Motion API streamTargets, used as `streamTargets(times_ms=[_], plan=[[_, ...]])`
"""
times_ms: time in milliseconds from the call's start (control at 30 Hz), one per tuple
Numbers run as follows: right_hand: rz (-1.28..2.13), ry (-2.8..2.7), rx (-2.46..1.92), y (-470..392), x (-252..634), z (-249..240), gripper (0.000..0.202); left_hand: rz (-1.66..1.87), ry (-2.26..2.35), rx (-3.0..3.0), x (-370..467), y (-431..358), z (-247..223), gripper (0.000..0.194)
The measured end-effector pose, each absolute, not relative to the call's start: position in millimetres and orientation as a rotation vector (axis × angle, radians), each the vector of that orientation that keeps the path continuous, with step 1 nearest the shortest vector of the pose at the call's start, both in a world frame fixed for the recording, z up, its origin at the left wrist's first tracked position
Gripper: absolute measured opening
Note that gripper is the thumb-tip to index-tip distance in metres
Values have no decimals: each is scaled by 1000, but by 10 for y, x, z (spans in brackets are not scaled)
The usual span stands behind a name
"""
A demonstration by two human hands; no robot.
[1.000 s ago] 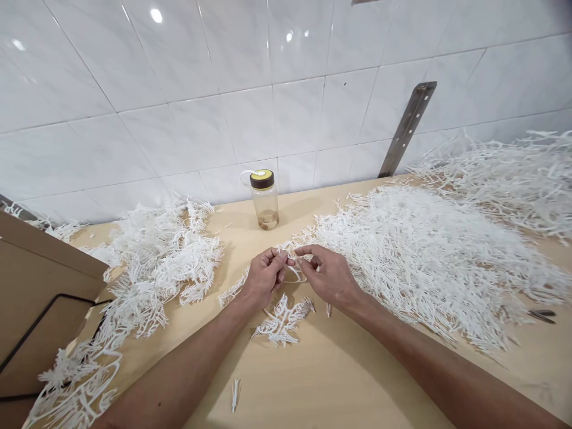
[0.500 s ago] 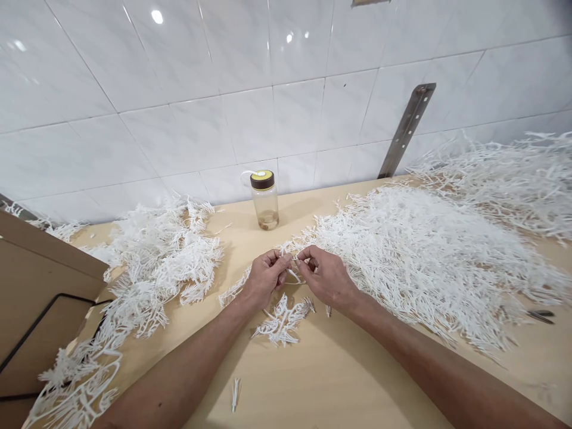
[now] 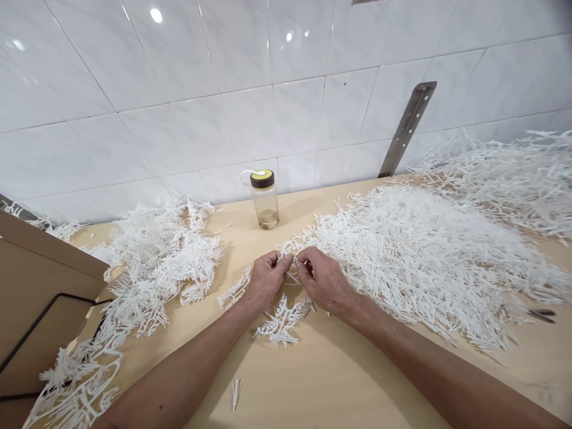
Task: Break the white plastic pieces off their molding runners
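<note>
My left hand [image 3: 268, 275] is closed in a pinch on a thin white plastic branch [image 3: 292, 276], just above the table. Close against it, my right hand [image 3: 322, 275] pinches the same piece near its end; the fingertips hide the exact joint. Below the hands lies a small cluster of white branched sprigs [image 3: 282, 322]. Another sprig strand [image 3: 236, 288] rests on the table beside my left hand. One loose sprig [image 3: 236, 393] lies nearer to me.
A big heap of white sprigs [image 3: 438, 256] covers the right side, and a smaller heap [image 3: 165, 256] the left. A clear bottle [image 3: 266, 205] stands near the tiled wall. At left is a cardboard box [image 3: 44, 298]; dark-handled tool [image 3: 541, 314] at far right.
Both hands stay together at nearly the same place. My right hand has shifted and turned slightly, and my left fingers have moved a little on the branch.
</note>
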State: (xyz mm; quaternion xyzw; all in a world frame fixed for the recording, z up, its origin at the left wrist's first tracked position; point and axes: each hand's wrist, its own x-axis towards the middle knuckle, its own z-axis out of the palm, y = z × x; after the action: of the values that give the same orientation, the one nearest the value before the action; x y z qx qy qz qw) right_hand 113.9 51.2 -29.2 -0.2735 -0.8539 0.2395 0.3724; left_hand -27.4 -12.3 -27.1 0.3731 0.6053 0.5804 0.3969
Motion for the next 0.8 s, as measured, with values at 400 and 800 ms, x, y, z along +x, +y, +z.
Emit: streamTargets(times_ms=[400,800], plan=[[725,-2021,-1121,680,1155,-212,12,1647,1657,1256,-117,-270,-119,28],[607,-1741,-1046,853,1371,-51,19,1672,1518,883,-289,-141,-141,46]])
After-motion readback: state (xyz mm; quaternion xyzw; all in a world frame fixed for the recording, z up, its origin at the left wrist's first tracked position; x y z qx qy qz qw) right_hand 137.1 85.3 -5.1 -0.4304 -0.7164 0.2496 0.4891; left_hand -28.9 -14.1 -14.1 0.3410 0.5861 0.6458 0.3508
